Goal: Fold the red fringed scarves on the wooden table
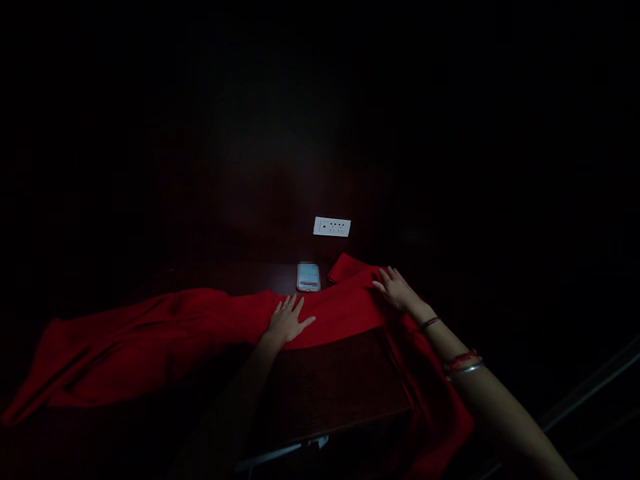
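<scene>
A long red cloth (330, 318) lies across a dark table (330, 387), its left part spread out in loose folds and its right part hanging over the table's edge. My left hand (287, 323) rests on the middle of the cloth with fingers spread and a ring on one finger. Farther right, my right hand (397, 291) lies on the cloth near the table's right side, fingers stretched out. Bracelets circle my right wrist and forearm. Whether the cloth is a garment or plain fabric, I cannot tell.
Just behind the cloth lies a phone (309, 276) with a lit screen. A white socket panel (332, 227) is set in the dark surface beyond it. Below the table's front edge a pale bar (273, 455) shows. Most of the surroundings are too dark to make out.
</scene>
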`<state>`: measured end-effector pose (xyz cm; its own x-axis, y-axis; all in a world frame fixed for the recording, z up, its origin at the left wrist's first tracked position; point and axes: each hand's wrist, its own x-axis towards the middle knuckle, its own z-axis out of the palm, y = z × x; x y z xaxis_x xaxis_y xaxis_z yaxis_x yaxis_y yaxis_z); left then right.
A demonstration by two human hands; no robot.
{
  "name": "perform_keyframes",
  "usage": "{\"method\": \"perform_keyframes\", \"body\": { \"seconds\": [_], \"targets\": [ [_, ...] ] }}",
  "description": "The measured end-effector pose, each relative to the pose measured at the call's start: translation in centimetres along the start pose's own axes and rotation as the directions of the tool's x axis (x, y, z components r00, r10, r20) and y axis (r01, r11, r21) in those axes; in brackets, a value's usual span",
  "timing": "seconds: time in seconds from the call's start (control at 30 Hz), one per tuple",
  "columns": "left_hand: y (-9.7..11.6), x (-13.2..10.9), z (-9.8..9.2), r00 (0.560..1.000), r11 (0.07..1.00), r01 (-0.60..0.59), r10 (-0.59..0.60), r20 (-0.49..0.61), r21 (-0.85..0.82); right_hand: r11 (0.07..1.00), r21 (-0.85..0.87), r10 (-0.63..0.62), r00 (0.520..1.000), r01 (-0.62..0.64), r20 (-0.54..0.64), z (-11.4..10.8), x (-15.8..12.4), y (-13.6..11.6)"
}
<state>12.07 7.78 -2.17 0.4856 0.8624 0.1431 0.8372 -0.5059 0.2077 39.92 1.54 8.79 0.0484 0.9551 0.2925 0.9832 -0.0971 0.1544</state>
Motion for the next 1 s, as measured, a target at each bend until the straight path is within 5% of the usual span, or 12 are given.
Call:
{"method": "perform_keyframes", "body": {
  "seconds": [0.2,0.33,0.57,0.83,1.0],
  "targets": [
    [0.2,-0.7,-0.2,0.990,0.999,-0.006,0.014,-0.142,0.052,0.960,0.133,-0.249,0.968,0.248,-0.010,1.4,1.3,-12.2],
    [0.2,-1.1,-0.1,0.986,0.989,0.128,-0.119,-0.120,0.076,0.949,0.196,-0.256,0.967,0.247,0.017,4.4,2.0,-16.5],
    [0.2,-1.0,0.2,0.985,0.984,0.155,-0.147,-0.091,0.086,0.948,0.222,-0.256,0.962,0.229,0.099,7.5,1.7,-16.6],
    [0.4,-1.1,0.6,0.972,0.971,0.186,-0.160,-0.170,0.149,0.944,0.250,-0.262,0.948,0.214,0.178,7.0,0.7,-16.3],
    [0.1,-0.9,0.3,0.978,0.968,0.199,-0.185,-0.098,0.155,0.943,0.261,-0.266,0.937,0.204,0.226,6.8,0.5,-16.3]
  ]
}}
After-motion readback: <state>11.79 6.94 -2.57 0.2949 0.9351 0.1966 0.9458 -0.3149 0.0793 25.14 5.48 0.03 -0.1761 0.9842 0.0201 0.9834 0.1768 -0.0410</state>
